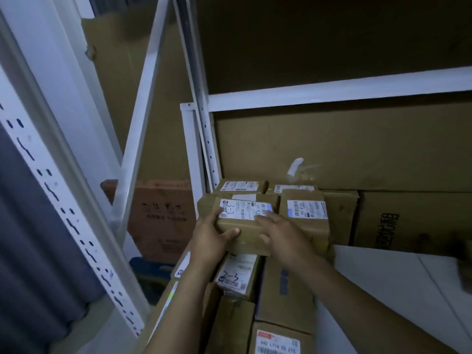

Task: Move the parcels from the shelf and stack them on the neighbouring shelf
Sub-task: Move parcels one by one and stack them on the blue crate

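A small brown cardboard parcel [245, 223] with a white shipping label sits on top of a stack of parcels on the shelf. My left hand [212, 236] grips its left front corner, thumb across the front face. My right hand [278, 233] holds its right side, fingers over the top edge and thumb on the front. Another labelled parcel [306, 213] stands just to the right. Two more labelled parcels [242, 186] lie behind. Below my hands are several other boxes [237, 274] with labels.
White metal shelf uprights [204, 139] and a crossbar [332, 92] frame the bay. Large flattened cardboard [357, 149] lines the back. A big brown box [161, 221] stands in the neighbouring bay to the left. A white sheet [383, 277] lies at right.
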